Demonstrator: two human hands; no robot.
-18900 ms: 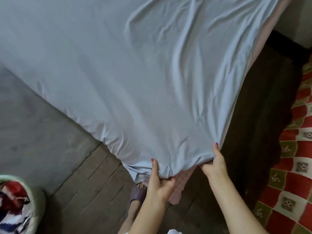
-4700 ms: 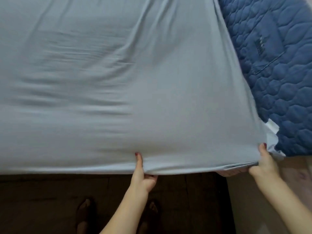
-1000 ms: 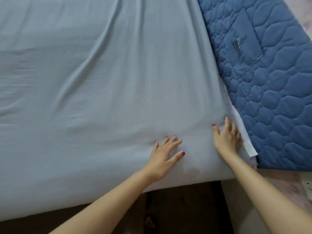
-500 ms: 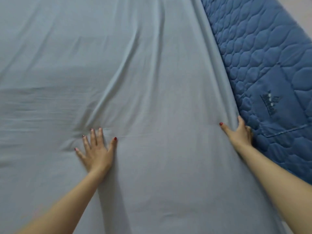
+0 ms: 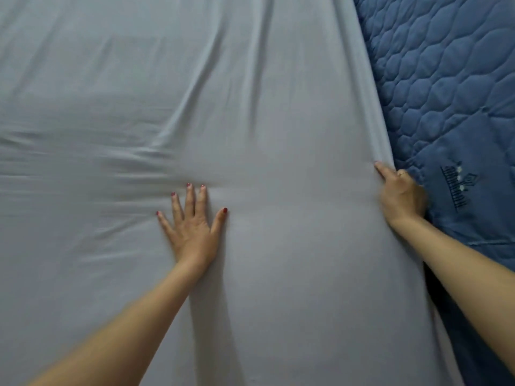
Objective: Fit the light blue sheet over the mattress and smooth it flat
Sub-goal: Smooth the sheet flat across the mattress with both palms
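The light blue sheet point(image 5: 278, 121) covers the mattress and fills most of the view, with long creases running away from me and flatter wrinkles at the left. My left hand point(image 5: 192, 227) presses flat on the sheet near the middle, fingers spread. My right hand point(image 5: 401, 196) is at the sheet's right edge. Its thumb lies on top and its fingers curl down over the edge, gripping the fabric beside the quilted piece. The mattress itself is hidden under the sheet.
A dark blue quilted cover point(image 5: 451, 87) with an embroidered mark lies along the right side, right against the sheet's edge. A dark gap point(image 5: 430, 277) shows between it and the sheet under my right forearm.
My left hand has slid to the right across the sheet, still flat. My right hand has moved a little farther along the right edge and its fingers have curled over it.
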